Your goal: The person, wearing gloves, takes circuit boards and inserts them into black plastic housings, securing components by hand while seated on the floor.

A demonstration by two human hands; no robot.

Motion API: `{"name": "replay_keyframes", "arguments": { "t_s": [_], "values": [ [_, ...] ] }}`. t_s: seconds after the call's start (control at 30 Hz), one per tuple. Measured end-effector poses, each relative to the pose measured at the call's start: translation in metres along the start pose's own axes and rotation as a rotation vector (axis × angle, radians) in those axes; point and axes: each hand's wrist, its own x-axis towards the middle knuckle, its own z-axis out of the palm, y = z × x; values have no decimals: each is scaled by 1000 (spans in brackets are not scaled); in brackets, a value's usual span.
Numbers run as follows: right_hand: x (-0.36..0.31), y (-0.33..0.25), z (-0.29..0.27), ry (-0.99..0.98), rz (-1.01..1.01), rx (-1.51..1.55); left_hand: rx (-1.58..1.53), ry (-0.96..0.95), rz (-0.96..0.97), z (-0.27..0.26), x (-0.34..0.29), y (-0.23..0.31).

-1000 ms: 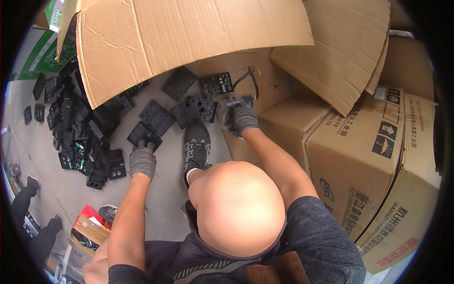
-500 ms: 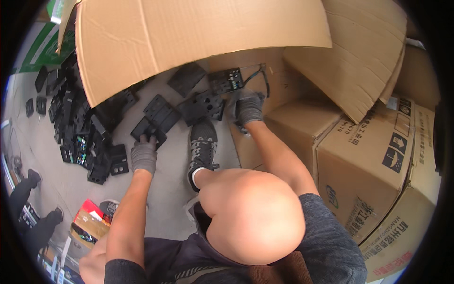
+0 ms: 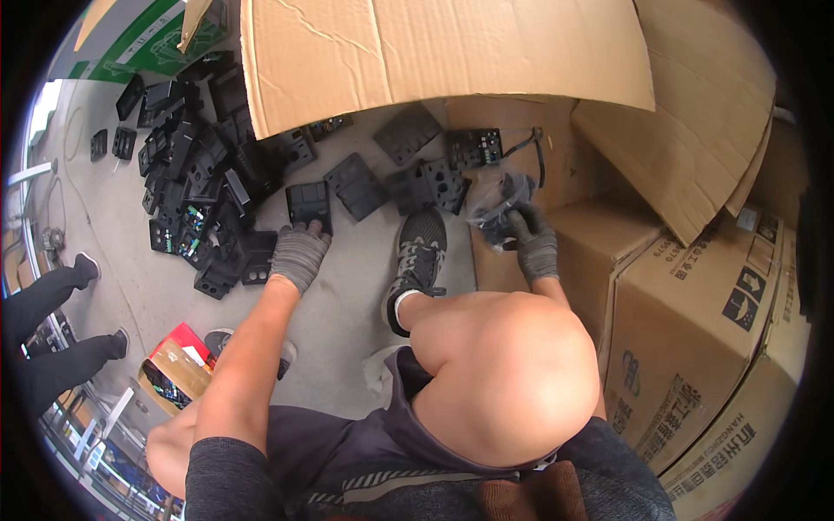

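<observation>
Left hand: I see it in a gray glove (image 3: 301,253), a bit left of the middle of the frame. Its fingers are bent at the near edge of a black case (image 3: 307,199). I can't tell if they grip it tight.
Black case: it is left of the middle, just beside the big heap.
Right hand: it has a gray glove too (image 3: 533,243), right of the middle. The fingers are bent and touch a clear plastic bag (image 3: 499,193). I can't tell if they are closed on it.
Plastic bag: it is crumpled, right of the middle, with something dark in or under it that I can't make out.
Loose cases: I count 2 flat black cases (image 3: 354,187) up above the shoe, and more black pieces near its toe.
Heap: lots of black cases (image 3: 204,165) lie on top of each other in the upper left. Some show little green parts.
Shoe: a dark shoe (image 3: 419,252) sits between the 2 hands.
Cardboard: a big brown flap (image 3: 452,56) hangs over the top. Brown boxes (image 3: 686,347) fill the right side.
Strap: a thin dark strap (image 3: 540,159) bends near the bag.
Lower left: I see a small open box (image 3: 184,372) with dark bits inside.
</observation>
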Motion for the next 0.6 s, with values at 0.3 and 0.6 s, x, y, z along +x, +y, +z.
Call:
{"name": "replay_keyframes", "arguments": {
  "t_s": [0.3, 0.6],
  "values": [
    [-31, -32, 23, -135, 65, 323, -625, 160, -636, -5, 14, 23],
    [-52, -118, 29, -589, -61, 642, -486, 219, -618, -16, 25, -2]
  ]
}}
